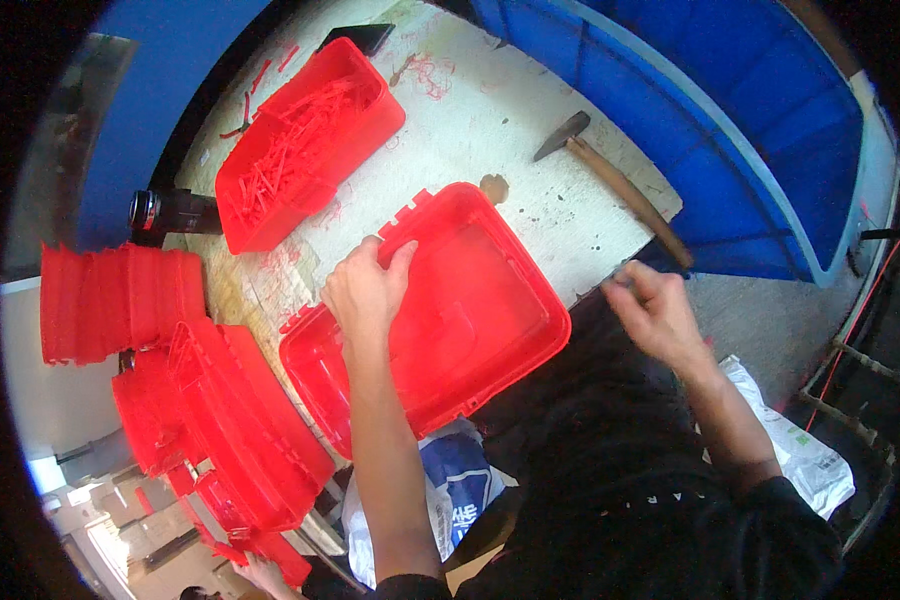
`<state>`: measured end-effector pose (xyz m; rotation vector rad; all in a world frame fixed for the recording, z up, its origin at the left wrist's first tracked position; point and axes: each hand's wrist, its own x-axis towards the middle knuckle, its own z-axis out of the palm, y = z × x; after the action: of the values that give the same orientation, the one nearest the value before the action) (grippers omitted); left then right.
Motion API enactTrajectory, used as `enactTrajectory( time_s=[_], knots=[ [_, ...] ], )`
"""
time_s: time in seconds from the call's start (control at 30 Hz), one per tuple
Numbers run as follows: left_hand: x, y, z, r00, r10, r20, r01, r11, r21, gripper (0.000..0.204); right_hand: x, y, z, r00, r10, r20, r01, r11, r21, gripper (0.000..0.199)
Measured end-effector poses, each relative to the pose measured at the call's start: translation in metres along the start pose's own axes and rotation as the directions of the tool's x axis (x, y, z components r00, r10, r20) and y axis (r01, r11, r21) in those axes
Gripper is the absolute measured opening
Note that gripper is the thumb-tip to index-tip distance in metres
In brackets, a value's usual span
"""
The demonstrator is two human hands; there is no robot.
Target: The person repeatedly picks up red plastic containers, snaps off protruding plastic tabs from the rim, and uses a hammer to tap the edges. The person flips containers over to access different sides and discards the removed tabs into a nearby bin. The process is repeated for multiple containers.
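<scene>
A shallow red plastic box (450, 335) lies at an angle on the worktable, with hinge-like notches along its far-left edge. My left hand (365, 285) is closed over that edge, the thumb pointing into the box. Off the box's right side, by the table's edge, my right hand (655, 312) is curled with its fingers pressed together; whatever they may hold is too small to make out. Beyond the box, a deeper red bin (375, 120) holds many thin red plastic strips (290, 150). A hammer (620, 180) with a wooden handle rests at the table's right side.
Stacks of red plastic boxes (120, 300) stand on the left, with more (240, 410) nearer me. A large blue tub (670, 130) borders the table's right. White bags (785, 440) lie low at the right. Another person's hand (262, 574) touches red plastic at lower left.
</scene>
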<state>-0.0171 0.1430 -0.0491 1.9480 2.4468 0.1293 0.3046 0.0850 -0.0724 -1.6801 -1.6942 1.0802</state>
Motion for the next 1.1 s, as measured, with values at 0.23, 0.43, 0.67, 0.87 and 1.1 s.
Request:
enactTrajectory(
  time_s=[0.23,0.43,0.67,0.87,1.1],
  knots=[
    [0.002,-0.004,0.009,0.999,0.0,-0.032,0.0,1.0,0.005,0.046,-0.021,-0.01,0.015,0.94,-0.26,0.222,0.206,0.948,0.241,0.02],
    [0.002,-0.005,0.012,0.994,0.05,-0.097,-0.055,0.997,-0.05,0.047,0.006,-0.004,0.0,0.983,-0.063,0.174,0.022,0.973,0.228,0.018],
    [0.002,-0.002,0.006,0.998,0.049,-0.037,-0.05,0.999,-0.01,0.046,0.055,-0.044,-0.012,0.915,-0.172,0.364,0.173,0.984,0.03,0.021],
    [0.002,-0.004,0.004,0.999,0.053,-0.003,-0.053,0.999,0.004,0.044,0.076,-0.067,-0.012,0.81,-0.195,0.552,0.41,0.863,-0.295,0.022],
    [0.001,-0.005,0.001,0.998,0.043,0.036,-0.044,0.999,0.004,0.042,0.054,-0.092,-0.022,0.732,-0.072,0.677,0.522,0.699,-0.489,0.017]
  ],
)
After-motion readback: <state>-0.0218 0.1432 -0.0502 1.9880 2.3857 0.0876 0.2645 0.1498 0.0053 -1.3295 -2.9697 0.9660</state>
